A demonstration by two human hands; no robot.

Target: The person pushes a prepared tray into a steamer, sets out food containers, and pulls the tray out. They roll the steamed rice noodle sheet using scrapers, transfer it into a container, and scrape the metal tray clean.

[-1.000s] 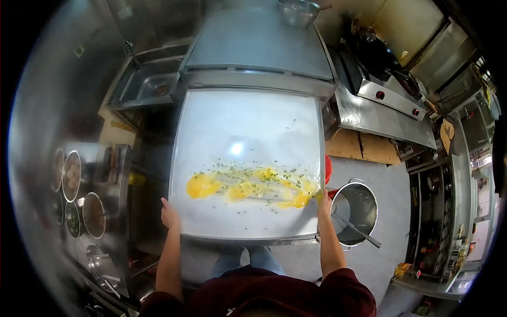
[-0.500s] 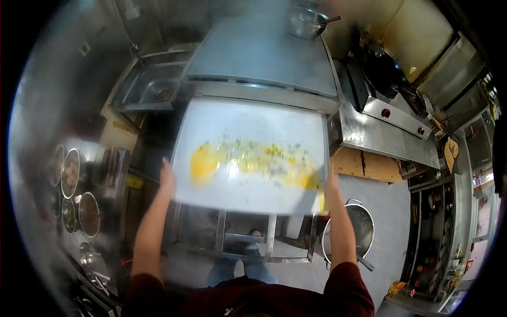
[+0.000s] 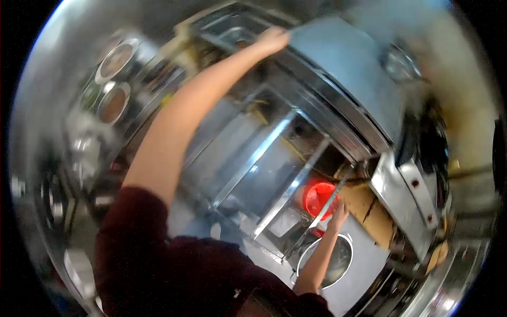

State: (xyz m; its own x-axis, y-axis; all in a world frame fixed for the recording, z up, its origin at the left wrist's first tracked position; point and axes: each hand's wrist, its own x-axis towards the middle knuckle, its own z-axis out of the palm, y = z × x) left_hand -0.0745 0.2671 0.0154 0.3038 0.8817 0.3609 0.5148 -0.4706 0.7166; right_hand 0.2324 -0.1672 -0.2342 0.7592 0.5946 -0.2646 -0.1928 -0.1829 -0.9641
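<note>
Head view: left hand (image 3: pixel 273 40) by the steel cabinet (image 3: pixel 343 68), upper centre; right hand (image 3: pixel 340 212) beside the red bucket (image 3: pixel 308 196), lower right. Blur hides finger spread and grip; a right-hand swing could tip the bucket.

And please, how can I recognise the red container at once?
Start from the open metal frame in the middle of the picture. Its rightmost bar passes in front of the red container, near the right hand. Its bright red colour sets it apart from the larger silvery pot below it.
</note>
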